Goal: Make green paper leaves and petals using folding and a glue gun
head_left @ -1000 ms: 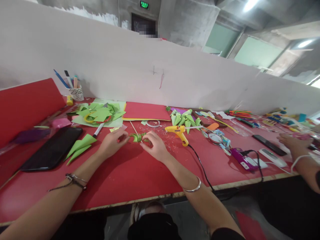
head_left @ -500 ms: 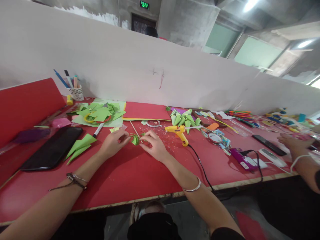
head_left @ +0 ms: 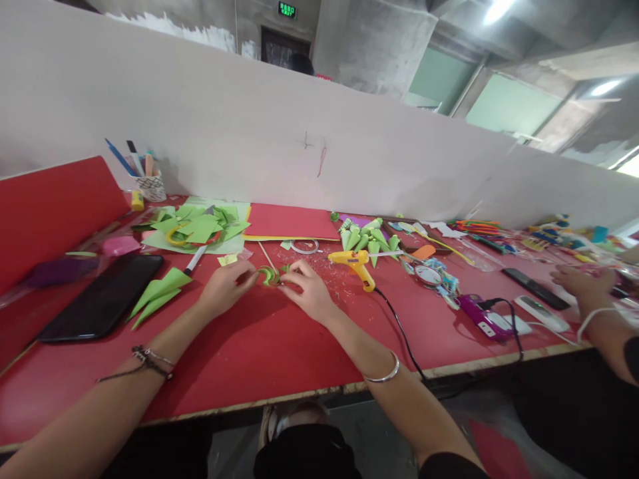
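Observation:
My left hand (head_left: 224, 287) is closed in a pinch at the left edge of a curled green paper strip (head_left: 270, 275), just above the red table. From the other side, my right hand (head_left: 310, 293) pinches the lower end of a thin pale stick (head_left: 265, 252), which slants up and away across the curl. A bit of green paper also shows by the right fingertips. The fingers partly hide where paper and stick meet. To the right of my right hand lies a yellow glue gun (head_left: 353, 262) with a glue stick in its back.
Green paper pieces (head_left: 202, 227) and a black phone (head_left: 102, 299) lie left. Rolled green paper cones (head_left: 364, 236) are at the back. A purple power strip (head_left: 483, 317) and a co-worker's hand (head_left: 586, 283) are right. A black cord (head_left: 399, 332) crosses the table's front edge.
The green curl has turned slightly and looks wider between my fingers. My hands stay almost in the same place; the whole view has shifted a little.

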Tool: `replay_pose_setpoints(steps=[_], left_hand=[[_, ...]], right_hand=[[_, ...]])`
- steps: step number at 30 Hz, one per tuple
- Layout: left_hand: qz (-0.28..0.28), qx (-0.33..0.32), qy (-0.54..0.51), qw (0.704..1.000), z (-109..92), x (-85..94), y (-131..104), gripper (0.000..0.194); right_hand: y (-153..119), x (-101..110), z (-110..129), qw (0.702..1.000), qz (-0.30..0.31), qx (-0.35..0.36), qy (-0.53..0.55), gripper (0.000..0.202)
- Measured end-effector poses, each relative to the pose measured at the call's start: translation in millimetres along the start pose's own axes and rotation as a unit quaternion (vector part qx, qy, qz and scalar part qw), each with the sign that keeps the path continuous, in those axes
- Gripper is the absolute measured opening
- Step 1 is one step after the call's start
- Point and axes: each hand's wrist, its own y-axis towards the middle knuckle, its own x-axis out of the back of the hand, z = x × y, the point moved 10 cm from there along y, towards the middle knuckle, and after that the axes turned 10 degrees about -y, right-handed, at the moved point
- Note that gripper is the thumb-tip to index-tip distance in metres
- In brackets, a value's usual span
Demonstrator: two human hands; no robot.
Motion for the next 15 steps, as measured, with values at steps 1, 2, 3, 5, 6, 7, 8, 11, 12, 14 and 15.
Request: replay_pose_setpoints(steps=[1,2,3,5,6,7,8,11,12,14,15], left_hand=[[0.004,-0.004,0.001,1.0,-1,-1.2,0,0.017],[0.007,-0.009,0.002,1.0,-2,-1.9,0,0.017],[0.008,-0.013,0.004,1.0,-3,-2.2,0,0.018],[0.009,-0.017,0.005,1.0,-5,-1.7,-1,0.019],[0.01,-0.016,0.002,1.0,-5,-1.1,-1,0.019],[0.013,-0.012,-0.002,1.0,-5,-0.6,-1,0.02],[0.017,-0.007,-0.008,1.0,-5,-0.2,-1,0.021],[0.018,0.008,-0.02,1.0,-2,1.5,-1,0.025],[0.012,0.015,-0.013,1.0,0,2.0,-1,0.025],[0.005,0.036,0.013,0.999,6,-0.6,0,0.021],[0.011,0.041,0.027,0.999,8,-5.2,1,0.019]], right_hand=[[0,0,0,1.0,-0.001,0.001,0.001,0.016],[0,0,-1,1.0,0.0,0.0,0.001,0.016],[0,-1,-2,1.0,0.001,-0.002,0.0,0.016],[0,-2,-4,1.0,0.006,-0.01,-0.001,0.016],[0,-3,-5,1.0,0.008,-0.012,0.0,0.016],[0,-3,-5,1.0,0.007,-0.012,0.003,0.016],[1,-1,-5,1.0,0.004,-0.011,0.007,0.016],[2,8,-8,0.999,-0.03,-0.02,0.018,0.014],[2,12,-10,0.998,-0.046,-0.029,0.02,0.013],[2,20,-15,0.996,-0.073,-0.053,0.022,0.012],[1,23,-18,0.994,-0.085,-0.066,0.024,0.012]])
